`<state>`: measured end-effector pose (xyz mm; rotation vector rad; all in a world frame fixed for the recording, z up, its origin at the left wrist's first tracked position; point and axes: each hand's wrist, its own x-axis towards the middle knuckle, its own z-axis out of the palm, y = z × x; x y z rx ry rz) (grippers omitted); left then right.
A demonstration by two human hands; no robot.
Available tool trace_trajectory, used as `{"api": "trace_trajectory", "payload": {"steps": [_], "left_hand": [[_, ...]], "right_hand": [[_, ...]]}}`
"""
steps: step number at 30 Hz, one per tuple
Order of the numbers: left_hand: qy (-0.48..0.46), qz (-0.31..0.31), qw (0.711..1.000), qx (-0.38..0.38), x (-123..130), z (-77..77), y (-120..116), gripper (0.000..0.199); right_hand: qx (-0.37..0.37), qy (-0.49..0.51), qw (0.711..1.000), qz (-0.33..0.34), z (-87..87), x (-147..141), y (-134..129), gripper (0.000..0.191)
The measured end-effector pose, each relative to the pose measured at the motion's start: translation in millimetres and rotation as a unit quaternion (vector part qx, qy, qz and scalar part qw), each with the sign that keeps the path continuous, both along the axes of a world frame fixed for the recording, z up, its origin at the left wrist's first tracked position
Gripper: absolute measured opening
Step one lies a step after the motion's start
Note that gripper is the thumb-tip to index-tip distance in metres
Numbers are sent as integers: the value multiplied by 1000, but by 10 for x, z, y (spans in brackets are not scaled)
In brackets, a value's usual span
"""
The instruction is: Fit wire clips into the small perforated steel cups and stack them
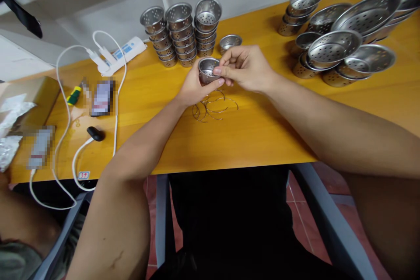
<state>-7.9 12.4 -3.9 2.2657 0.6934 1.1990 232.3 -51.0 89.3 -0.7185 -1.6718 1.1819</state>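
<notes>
Left grip closed round cup over surface; right grip pressed together at its rim, contents apparently hidden. Three stacks stand beyond; wires lie loose.

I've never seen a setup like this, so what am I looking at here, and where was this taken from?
There is no robot: these are a person's bare hands, seen by one camera worn on the head, looking forward and down. The left hand holds a small perforated metal cup. The right hand has its fingertips at the rim; whether they grip anything is unclear. On the wooden table, thin curved wires lie just nearer the person, three cup stacks stand beyond, wider metal bowls sit to the right, and a white power strip lies to the left.
</notes>
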Motion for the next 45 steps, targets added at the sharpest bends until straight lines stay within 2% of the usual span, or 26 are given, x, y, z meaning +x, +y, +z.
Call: {"api": "trace_trajectory", "payload": {"steps": [10, 14, 16, 18, 23, 27, 31, 39, 45], "left_hand": [[-9, -17, 1000, 7, 8, -32, 19, 90], [-33, -1, 999, 6, 10, -111, 91, 96], [-44, 10, 999, 4, -11, -154, 154, 99], [-48, 22, 999, 4, -45, -196, 227, 101], [-45, 31, 998, 28, -113, -292, 367, 106], [-49, 28, 998, 35, -100, -307, 357, 106], [-47, 4, 998, 43, -63, -260, 279, 103], [-9, -25, 998, 55, -9, -195, 174, 104], [-42, -60, 995, 64, 2, -236, 229, 109]], "right_hand": [[17, -13, 1000, 22, 33, 25, 0, 75], [60, -30, 996, -52, 17, 32, -44, 76], [90, -65, 989, -98, 27, 45, -82, 79], [117, -122, 979, -118, 51, 64, -119, 78], [169, -262, 945, -96, 92, 95, -166, 73], [208, -289, 931, -80, 62, 86, -158, 66], [201, -325, 922, -64, 34, 68, -154, 74], [190, -297, 934, -59, -7, 20, -177, 71], [203, -279, 936, -70, 62, 23, -174, 96]]}}
